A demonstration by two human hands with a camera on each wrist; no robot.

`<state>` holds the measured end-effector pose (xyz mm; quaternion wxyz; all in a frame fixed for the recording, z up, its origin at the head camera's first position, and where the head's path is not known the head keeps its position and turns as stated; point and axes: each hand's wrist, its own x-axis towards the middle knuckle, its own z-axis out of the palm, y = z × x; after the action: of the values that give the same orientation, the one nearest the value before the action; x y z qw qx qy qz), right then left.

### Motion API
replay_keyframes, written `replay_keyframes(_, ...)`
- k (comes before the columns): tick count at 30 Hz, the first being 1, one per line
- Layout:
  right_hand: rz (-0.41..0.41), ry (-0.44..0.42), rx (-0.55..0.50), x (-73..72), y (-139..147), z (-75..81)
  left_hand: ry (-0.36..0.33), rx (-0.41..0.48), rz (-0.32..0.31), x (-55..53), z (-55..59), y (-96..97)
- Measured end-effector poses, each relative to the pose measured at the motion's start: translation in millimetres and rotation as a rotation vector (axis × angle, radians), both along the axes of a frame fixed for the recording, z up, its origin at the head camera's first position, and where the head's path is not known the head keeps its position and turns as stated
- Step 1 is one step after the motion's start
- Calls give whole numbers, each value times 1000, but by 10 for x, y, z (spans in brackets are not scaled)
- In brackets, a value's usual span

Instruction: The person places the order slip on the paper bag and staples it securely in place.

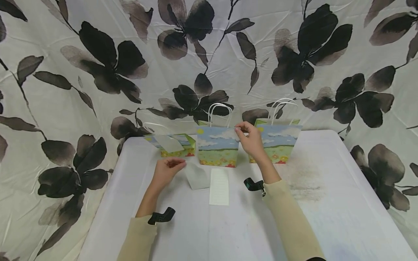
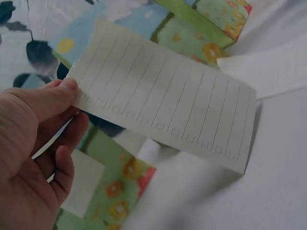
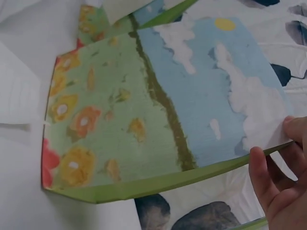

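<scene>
Counter [image 1: 352,217]: near edge cut off. Rightmost bag [image 1: 277,143], by the far edge: partly hidden behind right hand [image 1: 252,142].

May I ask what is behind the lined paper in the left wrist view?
Behind the lined paper, one printed bag shows above, a second bag below and the tabletop at right; whatever the paper covers cannot be seen.

A white table [image 1: 339,210] with a brownish smudge [image 1: 305,188] stands before wrinkled pale fabric [image 1: 241,79] — printed with large dark flowers [image 1: 112,69].
</scene>
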<state>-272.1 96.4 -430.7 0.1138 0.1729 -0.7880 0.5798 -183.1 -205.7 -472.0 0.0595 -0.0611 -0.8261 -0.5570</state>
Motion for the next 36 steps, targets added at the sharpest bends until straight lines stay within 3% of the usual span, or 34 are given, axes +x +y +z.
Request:
replay_keyframes(3, -2, -4, 6, -58, 9, -95, 17, -15, 7, -42, 77, 57)
replay_keyframes(9, -4, 1, -15, -68, 6, -145, 75, 19, -13, -206, 64, 114)
replay_keyframes(15, -19, 27, -21, -75, -13, -156, 107, -44, -5, -305, 135, 220)
replay_keyframes(20, -28, 38, -14, -86, -15, -170, 202, -60, -70, -397, 203, 318)
replay_keyframes(25, -45, 41, -8, -88, -11, -171, 245, -62, -108, -473, 271, 414)
replay_keyframes(32, -48, 55, -8, -88, -8, -153, 349, -160, -74, -584, 378, 552)
replay_keyframes(36, -34, 67, -25, -5, -22, -40, 392, -206, -66, -607, 421, 613)
